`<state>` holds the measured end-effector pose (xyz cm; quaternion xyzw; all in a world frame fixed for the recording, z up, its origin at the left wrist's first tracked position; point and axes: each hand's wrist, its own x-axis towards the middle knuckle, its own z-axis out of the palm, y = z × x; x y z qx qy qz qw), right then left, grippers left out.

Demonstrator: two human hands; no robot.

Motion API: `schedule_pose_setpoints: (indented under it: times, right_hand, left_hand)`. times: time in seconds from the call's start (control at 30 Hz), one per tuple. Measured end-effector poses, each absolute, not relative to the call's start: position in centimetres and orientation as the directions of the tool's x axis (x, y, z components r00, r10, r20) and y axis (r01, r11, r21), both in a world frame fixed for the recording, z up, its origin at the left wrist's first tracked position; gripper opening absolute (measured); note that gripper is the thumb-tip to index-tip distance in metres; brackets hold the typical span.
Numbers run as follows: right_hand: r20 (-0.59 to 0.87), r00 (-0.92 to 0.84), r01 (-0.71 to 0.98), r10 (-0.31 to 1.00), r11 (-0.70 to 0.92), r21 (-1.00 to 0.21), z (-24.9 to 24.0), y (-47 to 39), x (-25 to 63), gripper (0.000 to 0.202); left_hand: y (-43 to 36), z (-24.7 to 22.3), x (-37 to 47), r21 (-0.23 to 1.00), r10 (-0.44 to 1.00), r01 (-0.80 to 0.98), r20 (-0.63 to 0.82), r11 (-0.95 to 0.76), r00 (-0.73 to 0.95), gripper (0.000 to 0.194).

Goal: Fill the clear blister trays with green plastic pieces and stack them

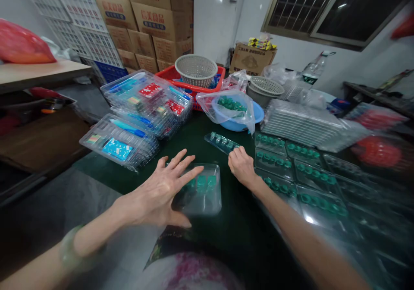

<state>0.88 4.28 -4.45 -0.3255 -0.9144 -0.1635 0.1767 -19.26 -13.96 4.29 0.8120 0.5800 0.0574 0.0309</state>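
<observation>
My left hand (161,190) is spread over the left part of a clear plastic tray (213,201) that holds green pieces (202,183); whether it touches the tray I cannot tell. Further right, my right hand (242,165) has its fingers closed on the near end of a narrow clear strip (220,142) with several green pieces in it. The strip lies at a slant beyond the tray. A blue bowl (236,114) with a plastic bag and green pieces stands behind the strip.
Filled clear trays (280,165) lie in rows at the right, with stacked clear trays (310,124) behind. Stacked packs (118,143) stand at the left. A red basket (194,90) holds a grey colander (196,67). Cardboard boxes (158,20) stand at the back.
</observation>
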Motion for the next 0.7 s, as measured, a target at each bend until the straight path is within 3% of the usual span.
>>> schedule_pose_setpoints:
  times: [0.17,0.5,0.57,0.7]
  right_hand:
    - [0.574,-0.653,0.695,0.494,0.691,0.197,-3.9,2.4,3.1,0.018]
    - [0.636,-0.637,0.684,0.436,0.701,0.203,-1.0,-1.1,6.5,0.023]
    - [0.653,-0.633,0.670,0.415,0.717,0.193,-0.2,-2.3,7.0,0.023]
    - [0.693,-0.644,0.605,0.324,0.770,0.202,1.2,-5.6,6.6,0.020]
  left_hand:
    - [-13.8,4.8,-19.6,0.150,0.940,0.932,0.141,-0.329,0.309,0.096]
    - [-13.6,5.3,-20.7,0.202,0.932,0.940,0.294,-0.276,0.211,0.089]
    - [-14.3,5.5,-21.1,0.274,0.929,0.933,0.347,-0.232,0.129,0.088]
    - [-16.1,5.6,-21.7,0.562,0.908,0.815,0.402,-0.141,-0.120,0.066]
